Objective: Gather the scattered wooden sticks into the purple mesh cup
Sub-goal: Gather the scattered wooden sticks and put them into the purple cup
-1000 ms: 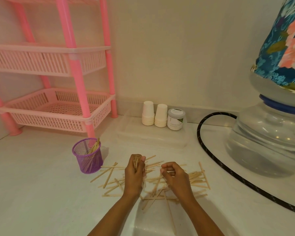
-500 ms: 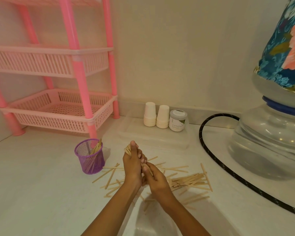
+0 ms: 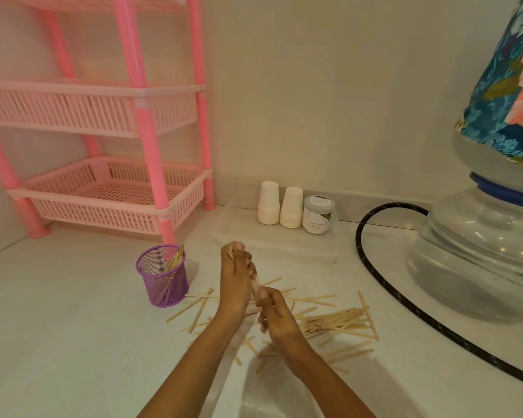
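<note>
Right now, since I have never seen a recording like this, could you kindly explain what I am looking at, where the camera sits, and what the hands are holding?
There is no machine here: these are a person's two bare hands, filmed by one wide-angle camera worn on the head, looking forward and down. The left hand grips a small bundle of wooden sticks, and the right hand pinches the bundle's lower end. Many more loose sticks lie scattered on the white surface, mostly to the right of the hands. To the left stands the purple mesh cup, upright, with a few sticks already inside. Further back are a pink plastic rack, two stacks of white paper cups, a small jar, a black hose and a large clear water bottle.
</note>
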A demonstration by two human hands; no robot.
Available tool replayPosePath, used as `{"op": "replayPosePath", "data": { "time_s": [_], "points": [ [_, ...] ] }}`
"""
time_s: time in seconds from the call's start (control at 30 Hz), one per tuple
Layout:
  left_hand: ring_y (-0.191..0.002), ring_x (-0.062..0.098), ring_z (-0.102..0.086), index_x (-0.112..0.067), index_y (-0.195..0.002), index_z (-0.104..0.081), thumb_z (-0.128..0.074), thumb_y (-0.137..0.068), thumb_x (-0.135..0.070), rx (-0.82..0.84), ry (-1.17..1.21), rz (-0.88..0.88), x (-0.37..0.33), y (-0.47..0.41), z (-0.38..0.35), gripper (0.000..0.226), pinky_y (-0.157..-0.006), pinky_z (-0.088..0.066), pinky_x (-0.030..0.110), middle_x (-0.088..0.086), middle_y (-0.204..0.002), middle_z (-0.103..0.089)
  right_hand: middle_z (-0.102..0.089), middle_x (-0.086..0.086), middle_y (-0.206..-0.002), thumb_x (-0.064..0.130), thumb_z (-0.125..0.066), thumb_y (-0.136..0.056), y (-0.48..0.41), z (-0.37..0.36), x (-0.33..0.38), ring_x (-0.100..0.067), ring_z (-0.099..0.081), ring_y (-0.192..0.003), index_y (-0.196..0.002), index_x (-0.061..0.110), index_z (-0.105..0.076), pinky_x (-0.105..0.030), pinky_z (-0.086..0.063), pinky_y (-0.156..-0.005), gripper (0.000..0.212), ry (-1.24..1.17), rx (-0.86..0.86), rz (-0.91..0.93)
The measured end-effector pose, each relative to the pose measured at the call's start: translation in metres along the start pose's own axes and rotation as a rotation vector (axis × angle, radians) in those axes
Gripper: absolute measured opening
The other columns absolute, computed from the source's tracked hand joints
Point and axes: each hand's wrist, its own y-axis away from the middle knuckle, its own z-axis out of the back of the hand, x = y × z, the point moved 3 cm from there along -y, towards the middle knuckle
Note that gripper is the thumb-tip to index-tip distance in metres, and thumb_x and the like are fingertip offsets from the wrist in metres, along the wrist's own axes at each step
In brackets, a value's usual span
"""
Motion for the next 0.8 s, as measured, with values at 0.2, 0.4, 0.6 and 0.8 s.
{"op": "replayPosePath", "data": {
  "time_s": [0.2,0.4,0.6,0.8],
  "points": [
    [-0.061,0.006,-0.04,-0.03,-0.087,-0.037,-0.03,-0.102,-0.013,-0.101,-0.129,-0.235,-0.048,-0.051,0.051,0.024,-0.051,-0.037,0.016,-0.008,-0.074,-0.042,-0.053,0.004,-0.091,0.032,-0.039,-0.098,0.002,0.034,-0.004,-0.008,-0.05,-0.073,-0.105,0.034,-0.055,-0.022,-0.043,-0.067,0.017,0.014,-0.088,0.025],
    [-0.066,0.018,-0.042,-0.018,-0.096,-0.033,-0.03,-0.103,-0.021,-0.178,-0.465,-0.253,-0.047,-0.098,0.114,0.009,-0.053,-0.034,0.028,-0.001,-0.076,-0.043,-0.055,0.004,-0.091,0.036,-0.04,-0.098,0.001,0.06,-0.006,-0.007,-0.05,-0.07,-0.107,0.038,-0.056,-0.023,-0.043,-0.065,0.018,0.015,-0.15,-0.012],
    [-0.069,0.026,-0.045,-0.009,-0.096,-0.036,-0.034,-0.101,-0.019,0.078,-0.814,-0.016,0.004,-0.1,0.128,0.011,-0.052,-0.031,0.03,0.007,-0.077,-0.047,-0.051,0.007,-0.081,0.033,-0.04,-0.099,0.001,0.065,-0.007,-0.006,-0.047,-0.068,-0.104,0.039,-0.057,-0.022,-0.041,-0.06,0.018,-0.012,-0.17,-0.026],
    [-0.075,0.034,-0.057,-0.002,-0.084,-0.052,-0.039,-0.098,-0.014,0.135,-0.985,0.084,0.013,-0.098,0.126,0.023,-0.065,-0.04,0.034,0.014,-0.079,-0.059,-0.05,0.002,-0.08,0.027,-0.039,-0.099,0.0,0.075,-0.005,-0.012,-0.042,-0.06,-0.107,0.034,-0.055,-0.024,-0.04,-0.055,0.019,-0.025,-0.23,-0.038]
  ]
}}
